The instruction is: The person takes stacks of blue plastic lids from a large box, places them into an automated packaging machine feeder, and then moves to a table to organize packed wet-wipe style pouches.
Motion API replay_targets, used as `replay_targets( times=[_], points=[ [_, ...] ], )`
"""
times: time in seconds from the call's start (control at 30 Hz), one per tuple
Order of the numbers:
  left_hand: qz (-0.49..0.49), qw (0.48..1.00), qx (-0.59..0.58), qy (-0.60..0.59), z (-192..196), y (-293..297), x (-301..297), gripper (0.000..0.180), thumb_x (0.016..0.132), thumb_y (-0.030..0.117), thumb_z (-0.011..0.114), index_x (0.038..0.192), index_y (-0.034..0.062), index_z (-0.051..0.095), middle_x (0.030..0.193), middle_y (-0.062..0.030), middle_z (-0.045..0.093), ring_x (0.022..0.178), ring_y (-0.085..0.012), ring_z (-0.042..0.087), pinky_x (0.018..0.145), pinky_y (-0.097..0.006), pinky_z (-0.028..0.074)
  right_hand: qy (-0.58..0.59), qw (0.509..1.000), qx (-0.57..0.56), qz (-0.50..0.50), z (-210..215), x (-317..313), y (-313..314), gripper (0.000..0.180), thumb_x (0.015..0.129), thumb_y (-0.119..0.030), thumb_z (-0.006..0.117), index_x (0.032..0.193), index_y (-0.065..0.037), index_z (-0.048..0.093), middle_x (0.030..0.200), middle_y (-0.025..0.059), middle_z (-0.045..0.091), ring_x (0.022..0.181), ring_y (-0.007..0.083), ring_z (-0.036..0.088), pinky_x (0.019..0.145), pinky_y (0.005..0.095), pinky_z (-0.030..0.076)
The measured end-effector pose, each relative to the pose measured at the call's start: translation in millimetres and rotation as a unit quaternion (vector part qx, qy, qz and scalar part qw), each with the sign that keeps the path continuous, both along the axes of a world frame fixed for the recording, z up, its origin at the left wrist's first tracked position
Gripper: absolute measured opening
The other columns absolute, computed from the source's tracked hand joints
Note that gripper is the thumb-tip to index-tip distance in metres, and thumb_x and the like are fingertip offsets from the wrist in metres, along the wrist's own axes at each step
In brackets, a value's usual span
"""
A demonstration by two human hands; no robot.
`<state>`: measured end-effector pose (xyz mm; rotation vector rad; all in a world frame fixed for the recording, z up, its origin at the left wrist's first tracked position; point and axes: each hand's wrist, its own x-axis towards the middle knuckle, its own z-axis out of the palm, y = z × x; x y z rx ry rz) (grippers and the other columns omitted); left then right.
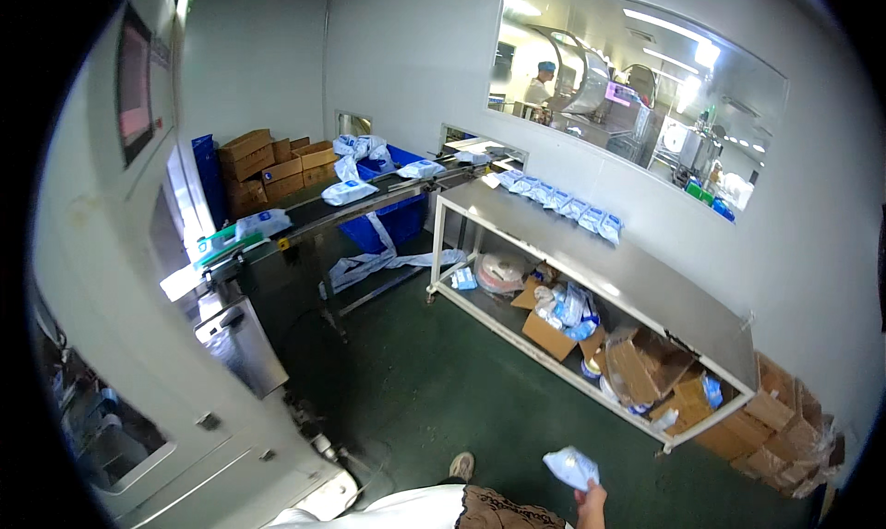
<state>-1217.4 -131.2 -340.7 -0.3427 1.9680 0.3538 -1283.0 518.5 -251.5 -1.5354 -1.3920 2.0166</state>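
Note:
Near the lower edge, my right hand [591,508] grips a small white and light-blue soft packet [572,467] by one end, thumb and fingers closed on it. The packet hangs over the green floor. White clothing and a brown lace-patterned cloth [503,511] show beside it. My left hand does not appear. Similar packets [558,200] stand in a row along the back of the metal table [637,280]. More packets [351,192] lie spaced along the conveyor [323,215] at the left.
A large white machine [221,446] fills the left side. Under the table sit a cardboard box of packets [554,333], film rolls [503,273] and crumpled cartons [641,363]. Flattened cartons [775,427] lie at the right. Blue bins [392,226] stand by the conveyor. A person [542,84] shows behind the window.

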Motion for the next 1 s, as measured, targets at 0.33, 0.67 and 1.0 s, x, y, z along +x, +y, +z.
replay_targets(
  times=[0.33,0.67,1.0],
  points=[
    [0.144,0.923,0.214,0.286,82.2,252.6,-440.6,0.041,0.082,0.036,0.056,0.102,0.0004,0.059,0.100,-0.0163,0.061,0.093,-0.0261,0.059,0.080,-0.035,0.046,0.352,0.935,0.045,0.008,178.6,-325.8,123.1,0.032,0.084,-0.020,0.057,0.109,-0.002,0.051,0.105,0.0089,0.058,0.094,0.0216,0.058,0.077,0.0312,0.049],
    [0.139,0.817,0.239,0.506,102.4,367.3,-636.4,0.032,0.080,0.027,0.059,0.100,0.0016,0.057,0.093,-0.0156,0.061,0.086,-0.0296,0.059,0.075,-0.035,0.047,0.258,0.952,0.148,0.072,96.4,-619.5,302.3,0.036,0.083,-0.028,0.060,0.106,-0.001,0.053,0.095,0.0092,0.061,0.088,0.0199,0.058,0.076,0.0290,0.045],
    [0.337,0.919,0.003,0.206,69.8,389.9,-604.4,0.040,0.078,0.036,0.059,0.102,0.0038,0.057,0.097,-0.0164,0.061,0.092,-0.0323,0.057,0.080,-0.037,0.046,-0.219,0.686,0.629,0.294,106.8,-807.6,334.7,0.084,0.061,-0.053,0.069,0.134,-0.032,0.033,0.144,0.0172,0.013,0.123,0.0491,0.022,0.099,0.0576,0.022]
  ],
)
